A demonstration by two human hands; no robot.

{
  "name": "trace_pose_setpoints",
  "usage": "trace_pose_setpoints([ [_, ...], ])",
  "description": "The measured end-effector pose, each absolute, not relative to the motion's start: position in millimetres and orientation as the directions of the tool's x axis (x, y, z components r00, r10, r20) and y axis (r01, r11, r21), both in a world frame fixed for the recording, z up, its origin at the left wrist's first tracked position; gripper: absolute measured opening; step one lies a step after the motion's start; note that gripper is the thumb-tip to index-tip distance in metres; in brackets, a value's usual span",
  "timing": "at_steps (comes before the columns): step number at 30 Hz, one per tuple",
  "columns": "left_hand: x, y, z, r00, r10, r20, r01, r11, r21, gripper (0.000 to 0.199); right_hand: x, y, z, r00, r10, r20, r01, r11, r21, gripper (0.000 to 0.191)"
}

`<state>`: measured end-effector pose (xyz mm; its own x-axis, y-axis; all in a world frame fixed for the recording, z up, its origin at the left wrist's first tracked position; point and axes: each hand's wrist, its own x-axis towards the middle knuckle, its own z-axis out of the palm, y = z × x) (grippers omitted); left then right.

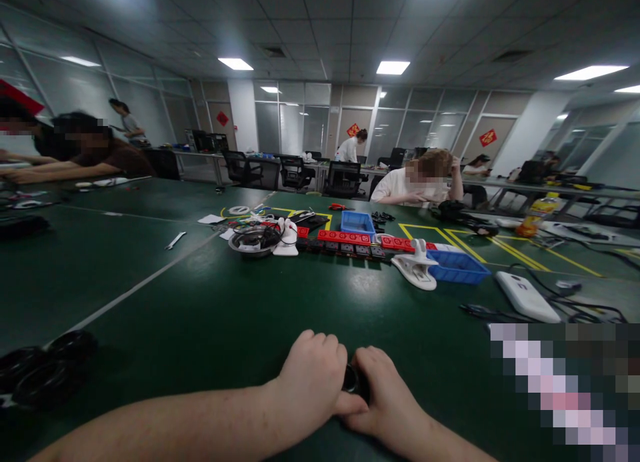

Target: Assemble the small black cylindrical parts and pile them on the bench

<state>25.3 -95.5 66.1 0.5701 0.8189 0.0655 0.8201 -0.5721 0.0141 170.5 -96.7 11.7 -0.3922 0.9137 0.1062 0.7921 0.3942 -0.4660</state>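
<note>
My left hand (316,375) and my right hand (383,395) meet low in the middle, close to the table's near side. Both are closed around a dark, glossy ring-shaped object (351,380), which looks like the black coils (55,365) lying at the left. Most of it is hidden by my fingers, so its exact kind cannot be made out. My two thumbs come together on the near side of the object. Beneath them is the green tabletop (240,329).
Across the table stand a metal bowl (255,242) of wires, a red strip (345,237), a white clamp (417,269) and a blue bin (457,267). A white power bank (527,295) and cables lie right. A wrench (176,240) lies left. A person (420,182) sits opposite.
</note>
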Motion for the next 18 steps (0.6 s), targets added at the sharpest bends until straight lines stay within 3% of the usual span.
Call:
trace_pose_setpoints([
  [9,13.8,-86.5,55.3,0.597,0.786,0.160,0.791,-0.610,0.046,0.069,176.7,-94.4,9.0,-0.433,0.888,0.157,0.767,0.454,-0.453,0.037],
  [13,5.8,-78.8,58.9,0.637,0.749,0.184,0.731,-0.662,0.163,0.068,181.8,-93.8,9.1,-0.445,0.882,0.156,0.753,0.462,-0.469,0.042],
  [18,-0.8,-65.9,47.1,0.787,0.581,0.208,0.520,-0.806,0.284,0.071,183.8,-92.2,7.9,-0.456,0.873,0.171,0.733,0.477,-0.484,0.049],
])
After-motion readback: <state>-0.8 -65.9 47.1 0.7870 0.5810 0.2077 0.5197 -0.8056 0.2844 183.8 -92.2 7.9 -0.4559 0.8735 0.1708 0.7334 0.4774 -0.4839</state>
